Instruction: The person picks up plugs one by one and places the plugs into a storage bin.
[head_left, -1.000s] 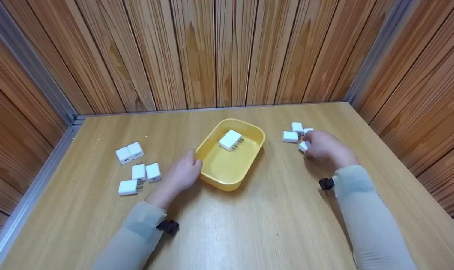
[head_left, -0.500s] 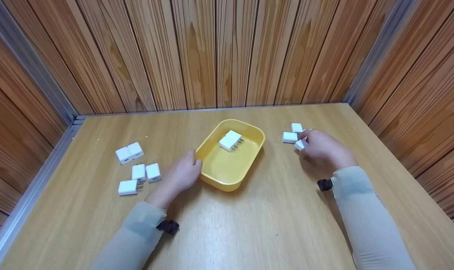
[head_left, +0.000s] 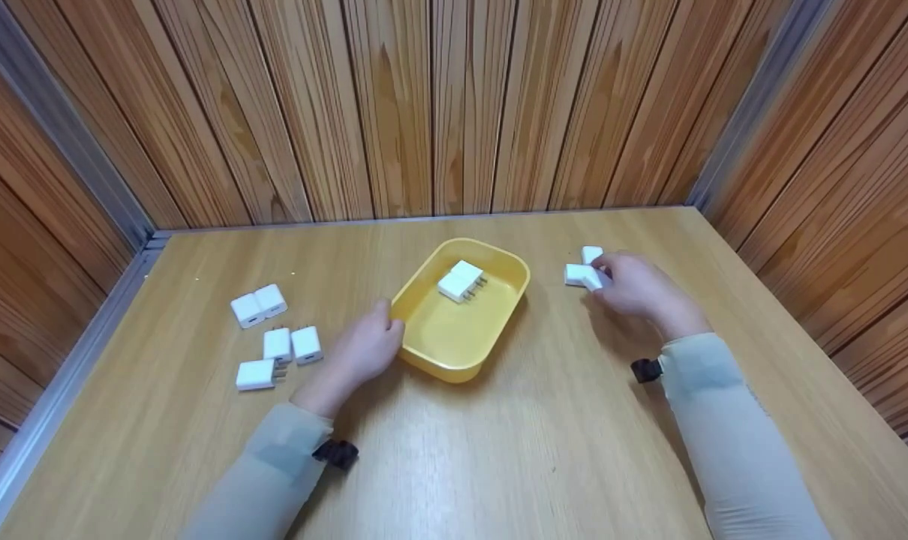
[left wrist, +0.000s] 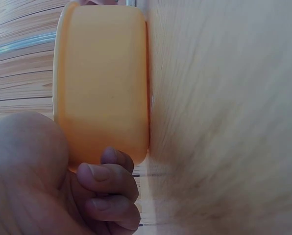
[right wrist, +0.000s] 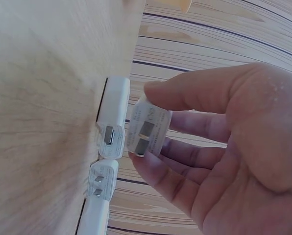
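Near the far right corner of the desk, the right hand pinches a white charger beside others; toward the far edge, the left hand grips a yellow tray holding two chargers.

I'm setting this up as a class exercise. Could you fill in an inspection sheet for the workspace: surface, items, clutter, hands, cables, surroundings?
Surface: light wood-grain table.
Items: five white plug adapters lie left of the yellow tray; two adapters lie inside it, side by side. More lie to its right, partly hidden in the head view.
Clutter: tiny pale specks toward the table's back left, too small to identify.
Left hand: holds the tray's near-left side.
Right hand: pinches one adapter, its metal prongs facing the wrist camera.
Cables: nothing seen.
Surroundings: wood-grain panel walls with grey metal corner strips.
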`<action>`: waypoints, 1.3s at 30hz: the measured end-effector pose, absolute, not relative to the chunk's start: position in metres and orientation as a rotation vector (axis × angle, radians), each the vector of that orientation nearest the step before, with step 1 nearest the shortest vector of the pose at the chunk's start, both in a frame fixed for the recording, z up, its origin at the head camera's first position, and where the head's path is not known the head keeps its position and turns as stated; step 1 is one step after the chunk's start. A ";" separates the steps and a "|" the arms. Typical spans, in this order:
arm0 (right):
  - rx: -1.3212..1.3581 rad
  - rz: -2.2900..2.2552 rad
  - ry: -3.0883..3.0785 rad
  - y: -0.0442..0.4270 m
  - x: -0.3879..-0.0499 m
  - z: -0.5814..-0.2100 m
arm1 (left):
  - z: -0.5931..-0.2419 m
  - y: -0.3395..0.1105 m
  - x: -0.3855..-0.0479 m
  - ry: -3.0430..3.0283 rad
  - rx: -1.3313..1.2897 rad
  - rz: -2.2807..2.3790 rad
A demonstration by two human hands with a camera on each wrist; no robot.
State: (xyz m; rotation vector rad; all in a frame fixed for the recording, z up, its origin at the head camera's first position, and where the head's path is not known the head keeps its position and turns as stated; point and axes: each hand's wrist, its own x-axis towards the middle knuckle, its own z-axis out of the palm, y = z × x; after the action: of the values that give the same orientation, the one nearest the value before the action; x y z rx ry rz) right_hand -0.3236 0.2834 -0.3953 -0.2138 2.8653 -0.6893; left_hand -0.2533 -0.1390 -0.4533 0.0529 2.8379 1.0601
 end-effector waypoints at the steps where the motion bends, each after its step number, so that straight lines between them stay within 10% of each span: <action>1: -0.210 -0.691 2.866 0.283 -0.324 -0.395 | -0.454 -0.139 -0.253 2.836 0.051 1.063; 39: -0.417 -0.773 3.095 0.244 -0.312 -0.393 | -0.450 -0.139 -0.252 2.753 -0.009 1.106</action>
State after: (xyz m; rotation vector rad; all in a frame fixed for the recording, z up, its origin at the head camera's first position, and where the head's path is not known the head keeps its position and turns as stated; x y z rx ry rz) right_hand -0.3124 0.2440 -0.3933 -0.4168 3.0954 -0.7730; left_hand -0.2520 -0.1391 -0.4499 -0.0087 2.7535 1.1059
